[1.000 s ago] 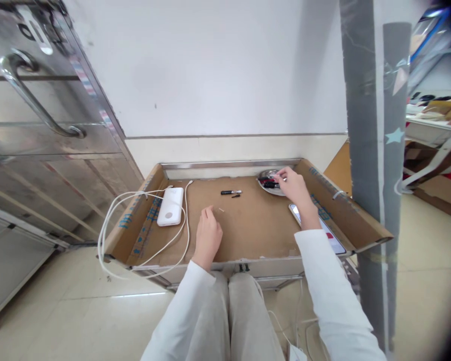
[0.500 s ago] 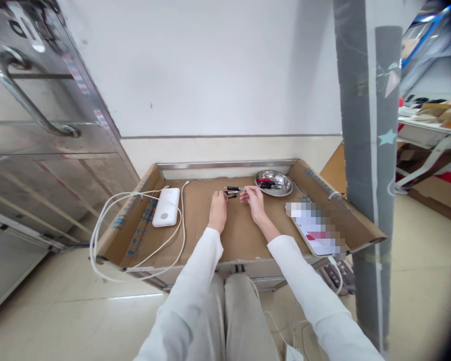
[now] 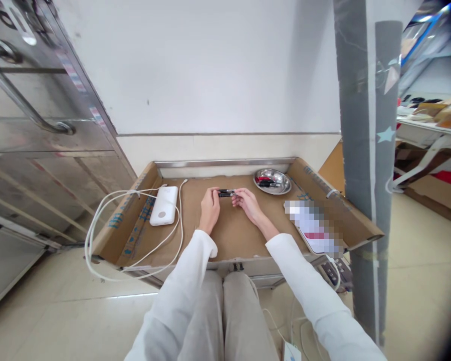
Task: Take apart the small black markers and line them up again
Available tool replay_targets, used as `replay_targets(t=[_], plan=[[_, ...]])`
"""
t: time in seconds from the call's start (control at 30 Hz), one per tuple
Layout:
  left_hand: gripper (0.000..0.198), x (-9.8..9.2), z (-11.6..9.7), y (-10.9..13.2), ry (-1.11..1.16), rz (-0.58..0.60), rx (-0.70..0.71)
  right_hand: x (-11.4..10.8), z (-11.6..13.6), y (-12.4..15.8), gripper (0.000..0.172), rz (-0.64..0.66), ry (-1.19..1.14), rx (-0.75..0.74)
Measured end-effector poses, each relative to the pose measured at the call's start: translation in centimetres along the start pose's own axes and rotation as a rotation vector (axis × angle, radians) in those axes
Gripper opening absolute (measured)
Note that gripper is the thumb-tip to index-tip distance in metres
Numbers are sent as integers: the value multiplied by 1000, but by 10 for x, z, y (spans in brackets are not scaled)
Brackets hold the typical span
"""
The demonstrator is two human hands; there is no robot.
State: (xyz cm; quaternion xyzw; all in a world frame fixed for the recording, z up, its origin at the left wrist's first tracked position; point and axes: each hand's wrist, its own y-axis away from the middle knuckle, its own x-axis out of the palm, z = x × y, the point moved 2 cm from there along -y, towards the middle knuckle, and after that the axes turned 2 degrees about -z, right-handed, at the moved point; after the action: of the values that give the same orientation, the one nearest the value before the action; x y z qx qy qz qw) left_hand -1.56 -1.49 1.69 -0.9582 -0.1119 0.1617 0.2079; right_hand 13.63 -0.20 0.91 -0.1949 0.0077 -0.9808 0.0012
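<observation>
A short black pen-like piece with a silver end [image 3: 226, 192] is held level between my two hands over the cardboard-lined table [image 3: 244, 233]. My left hand [image 3: 209, 208] grips its left end and my right hand [image 3: 245, 202] pinches its right end. A round metal dish [image 3: 272, 181] with several black and red pen parts sits at the back right, a little beyond my right hand.
A white power bank [image 3: 164, 212] with a looping white cable [image 3: 97, 235] lies at the left. A phone [image 3: 314, 228] rests on the right flap. A steel cabinet [image 3: 41, 130] stands to the left, a grey pillar [image 3: 364, 125] to the right.
My right hand left the metal dish and came to the table's middle. My left hand moved forward. Both hands picked up the black piece that lay on the cardboard.
</observation>
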Motion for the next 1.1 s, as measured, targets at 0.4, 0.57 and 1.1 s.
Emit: replay_targets(t=[0.4,0.57,1.1], plan=[[27,3,-11,3,109,-4,197,4,4,5,6,257,-173,299],[27,-2,-9,1,171,-143,126,-5,2,-1,10,154,-148,192],[12,8,18,1,-167,171,135,-11,7,7,13,19,663,-490]])
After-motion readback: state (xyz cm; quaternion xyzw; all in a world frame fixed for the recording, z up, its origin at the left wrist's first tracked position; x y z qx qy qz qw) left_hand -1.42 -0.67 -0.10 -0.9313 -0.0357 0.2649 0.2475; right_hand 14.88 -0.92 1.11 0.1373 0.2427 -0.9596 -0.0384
